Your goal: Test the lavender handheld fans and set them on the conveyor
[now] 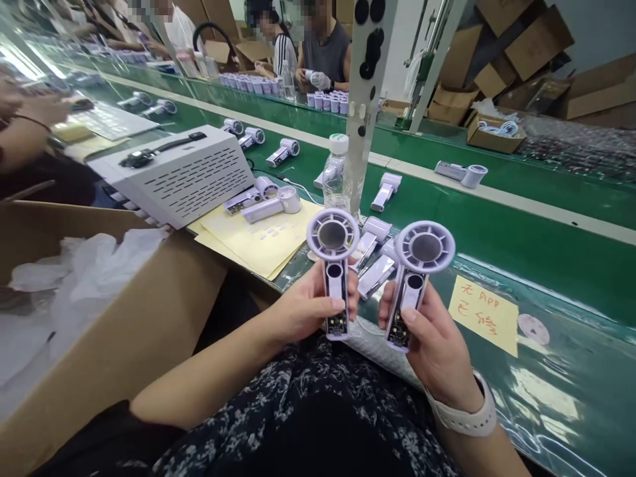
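My left hand [311, 301] is closed round the handle of a lilac handheld fan [336, 285], held upright with its round head on top. A matching handheld fan [411, 288] stands upright in my right hand [440, 338], its head tilted slightly right. Both handles show exposed circuit parts low down, and each thumb presses on the handle front. The two fans are side by side, apart from each other. Behind them, more lilac fans [376, 275] lie on the green bench, partly hidden by the held ones.
A clear bottle [336, 175] stands by a metal post [365, 99]. Left are yellow paper [233, 238] with fans on it, a grey vented box [173, 175] and a carton [99, 331] of plastic bags. A handwritten note [484, 315] lies right. Co-workers sit across the green line [536, 245].
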Motion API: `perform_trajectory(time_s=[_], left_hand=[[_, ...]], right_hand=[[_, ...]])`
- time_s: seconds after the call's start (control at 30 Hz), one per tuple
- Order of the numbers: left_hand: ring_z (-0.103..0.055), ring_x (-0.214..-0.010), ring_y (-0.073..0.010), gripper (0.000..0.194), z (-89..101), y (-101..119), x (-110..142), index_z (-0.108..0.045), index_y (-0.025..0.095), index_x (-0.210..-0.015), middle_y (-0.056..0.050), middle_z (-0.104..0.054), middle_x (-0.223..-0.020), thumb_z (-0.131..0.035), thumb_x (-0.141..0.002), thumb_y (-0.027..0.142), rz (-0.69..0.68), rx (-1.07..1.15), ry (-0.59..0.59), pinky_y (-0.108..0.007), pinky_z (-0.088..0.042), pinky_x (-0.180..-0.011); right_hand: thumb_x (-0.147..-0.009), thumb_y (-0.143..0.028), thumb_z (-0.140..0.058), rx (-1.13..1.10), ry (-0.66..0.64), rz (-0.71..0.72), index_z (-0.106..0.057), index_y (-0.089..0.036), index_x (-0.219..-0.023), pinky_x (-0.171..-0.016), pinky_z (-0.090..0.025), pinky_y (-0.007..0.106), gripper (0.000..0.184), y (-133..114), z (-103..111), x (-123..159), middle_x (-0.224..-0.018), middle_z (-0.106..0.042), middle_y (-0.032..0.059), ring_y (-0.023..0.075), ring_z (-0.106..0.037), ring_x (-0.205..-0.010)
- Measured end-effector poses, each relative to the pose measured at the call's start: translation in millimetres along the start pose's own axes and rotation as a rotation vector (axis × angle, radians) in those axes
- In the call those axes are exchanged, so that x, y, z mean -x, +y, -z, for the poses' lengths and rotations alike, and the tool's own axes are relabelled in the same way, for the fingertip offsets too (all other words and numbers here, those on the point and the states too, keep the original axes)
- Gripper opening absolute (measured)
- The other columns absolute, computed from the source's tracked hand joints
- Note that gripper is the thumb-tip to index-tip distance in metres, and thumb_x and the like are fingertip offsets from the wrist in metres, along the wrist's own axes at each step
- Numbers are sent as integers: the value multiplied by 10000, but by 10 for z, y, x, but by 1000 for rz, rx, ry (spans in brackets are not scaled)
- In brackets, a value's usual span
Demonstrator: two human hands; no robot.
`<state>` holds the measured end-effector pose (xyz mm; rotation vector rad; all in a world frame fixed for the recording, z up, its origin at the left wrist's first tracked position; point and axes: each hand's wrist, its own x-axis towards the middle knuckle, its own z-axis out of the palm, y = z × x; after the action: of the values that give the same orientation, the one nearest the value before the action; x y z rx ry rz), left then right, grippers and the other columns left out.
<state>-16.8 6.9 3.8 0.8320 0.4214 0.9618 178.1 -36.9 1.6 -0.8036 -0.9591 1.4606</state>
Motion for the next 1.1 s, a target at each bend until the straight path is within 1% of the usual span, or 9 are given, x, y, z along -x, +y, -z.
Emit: perform_trajectory(time_s=[0.13, 0.27, 0.37, 0.43, 0.6, 0.7, 0.83, 1.0, 1.1], left_hand=[[-642, -705, -138, 488, -7, 25, 53, -526, 204, -1126, 3, -623, -885, -839, -761, 286, 17, -68, -36, -278, -514, -638], [-660, -742, -146, 469, 37, 85, 49, -495, 205, -1102, -10, -623, -935, -829, -785, 292, 25, -127, -60, -289, -521, -677], [-665, -780, -148, 463, 31, 107, 41, -494, 208, -1097, -11, -611, -969, -829, -787, 290, 16, -132, -100, -302, -531, -720], [-660, -778, -148, 450, 23, 90, 27, -499, 208, -1085, -8, -605, -964, -824, -787, 302, 5, -100, -107, -303, -531, -716], [-632, -706, -134, 499, 40, -8, -8, -503, 217, -1177, 2, -605, -946, -807, -786, 280, 15, -67, -44, -287, -522, -647], [-636, -718, -141, 508, 55, -27, 2, -512, 212, -1197, -4, -607, -953, -801, -785, 283, 35, -58, -39, -285, -525, -634], [-646, -711, -139, 461, 58, -18, -1, -512, 196, -1110, -4, -612, -946, -807, -761, 260, 7, -78, -16, -277, -529, -622], [-611, -641, -124, 368, 71, -50, -56, -503, 192, -1026, 13, -604, -860, -755, -788, 316, 22, -77, 109, -267, -517, -569], [-617, -639, -124, 367, 94, -72, -57, -500, 191, -996, 6, -610, -863, -767, -791, 338, 34, -91, 78, -278, -534, -586]], right_hand=[[-925, -361, -720, 3, -41, -45, -677, -289, -1130, -679, -548, 288, 222, 39, -11, 73, -1012, -645, 28, 160, -615, -777], [-919, -366, -723, 29, 42, -88, -687, -282, -1121, -669, -557, 291, 221, 78, -54, 78, -979, -653, 33, 166, -612, -755], [-875, -379, -765, 18, 60, -122, -688, -282, -1145, -694, -572, 316, 298, 71, -95, 49, -980, -669, 43, 189, -628, -786], [-867, -379, -764, 0, 61, -122, -690, -280, -1130, -685, -570, 323, 291, 63, -115, 32, -985, -669, 45, 188, -628, -776], [-864, -358, -749, -22, 65, -137, -691, -255, -1042, -636, -545, 307, 214, 73, -129, 29, -948, -653, 37, 169, -602, -726], [-862, -364, -751, -31, 65, -147, -691, -237, -1011, -623, -536, 294, 204, 78, -112, 38, -927, -653, 34, 156, -597, -696], [-852, -363, -762, -32, 56, -142, -695, -228, -1016, -631, -539, 279, 222, 85, -84, 42, -953, -662, 41, 152, -608, -713], [-890, -404, -704, -43, 83, -144, -682, -241, -1027, -551, -516, 247, 214, 165, -62, 31, -905, -652, 26, 135, -596, -647], [-899, -434, -692, -31, 75, -159, -672, -233, -1000, -510, -510, 251, 226, 225, -50, 30, -868, -652, 24, 135, -586, -602]])
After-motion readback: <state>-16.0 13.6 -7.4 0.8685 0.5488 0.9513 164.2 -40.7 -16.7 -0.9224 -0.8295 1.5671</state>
